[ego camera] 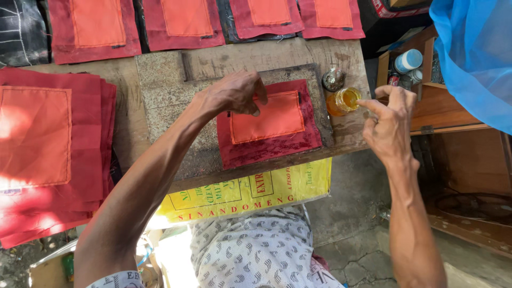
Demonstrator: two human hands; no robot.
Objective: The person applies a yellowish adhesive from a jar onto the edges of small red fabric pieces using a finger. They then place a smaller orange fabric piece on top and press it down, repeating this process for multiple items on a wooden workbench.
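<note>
Left hand (234,93) atop red cloth (269,125)

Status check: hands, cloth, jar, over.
Left hand fingertips pressing the orange patch on the red cloth. Right hand fingers at the open glue jar. Nothing between them.

Top fabric pieces (96,26) edge-cropped

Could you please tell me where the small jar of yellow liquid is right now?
In the head view, the small jar stands at the right end of the wooden table, just right of the red cloth piece, with the right hand reaching its rim.
</note>
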